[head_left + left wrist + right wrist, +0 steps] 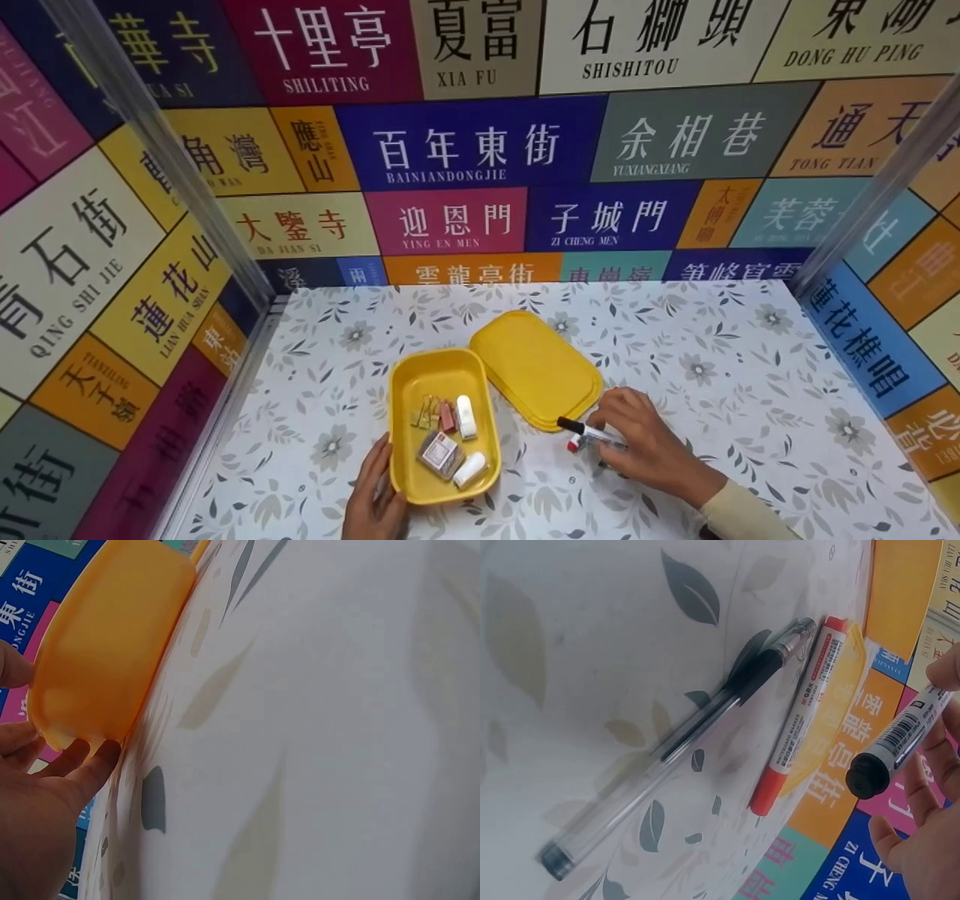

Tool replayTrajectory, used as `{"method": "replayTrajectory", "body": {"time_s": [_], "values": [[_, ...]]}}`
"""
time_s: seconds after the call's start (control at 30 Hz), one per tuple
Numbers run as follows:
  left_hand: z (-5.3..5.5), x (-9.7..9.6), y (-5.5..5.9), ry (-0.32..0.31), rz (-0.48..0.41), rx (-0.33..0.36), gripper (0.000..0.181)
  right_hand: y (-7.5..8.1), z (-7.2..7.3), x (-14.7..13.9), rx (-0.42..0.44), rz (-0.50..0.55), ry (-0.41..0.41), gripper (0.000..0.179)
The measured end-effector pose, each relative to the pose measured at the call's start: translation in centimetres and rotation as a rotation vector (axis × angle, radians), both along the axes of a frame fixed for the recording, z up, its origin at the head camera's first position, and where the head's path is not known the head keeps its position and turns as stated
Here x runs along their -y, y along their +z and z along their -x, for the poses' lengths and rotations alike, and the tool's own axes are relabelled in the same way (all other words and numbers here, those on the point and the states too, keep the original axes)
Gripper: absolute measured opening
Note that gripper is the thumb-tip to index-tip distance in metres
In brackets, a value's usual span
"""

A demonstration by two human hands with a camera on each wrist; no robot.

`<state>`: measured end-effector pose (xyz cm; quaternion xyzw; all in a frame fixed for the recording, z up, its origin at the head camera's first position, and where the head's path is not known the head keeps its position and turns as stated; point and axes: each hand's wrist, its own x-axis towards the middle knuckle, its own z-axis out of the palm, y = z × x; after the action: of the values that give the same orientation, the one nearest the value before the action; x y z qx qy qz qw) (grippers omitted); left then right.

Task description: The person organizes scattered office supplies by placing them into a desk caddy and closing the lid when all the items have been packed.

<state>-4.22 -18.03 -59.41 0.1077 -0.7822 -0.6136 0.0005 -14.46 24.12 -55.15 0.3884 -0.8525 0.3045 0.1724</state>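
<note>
At the box's (442, 384) near left corner, the left hand (375, 487) grips its wall; by the lid's (536, 367) near corner, the right hand (637, 435) pinches a black marker (904, 736); a red marker (802, 716) and pen (697, 727) lie on the desk (787, 435).

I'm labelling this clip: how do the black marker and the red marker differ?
The black marker has a black end; the red marker has red ends. The right hand holds the black marker, while the red marker lies on the tabletop. Both have white, printed barrels.
</note>
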Motion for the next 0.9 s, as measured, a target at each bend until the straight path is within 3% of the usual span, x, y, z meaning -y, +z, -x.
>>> {"method": "replayTrajectory", "body": {"time_s": [0.8,0.9], "values": [[-0.3,0.4,-0.1,-0.053,-0.071,-0.072,0.073,-0.1,1.5,2.8,0.012,0.084,0.041,0.032],[-0.2,0.4,-0.1,-0.050,-0.059,-0.047,0.074,-0.1,1.6,3.2,0.038,0.097,0.038,0.033]]}}
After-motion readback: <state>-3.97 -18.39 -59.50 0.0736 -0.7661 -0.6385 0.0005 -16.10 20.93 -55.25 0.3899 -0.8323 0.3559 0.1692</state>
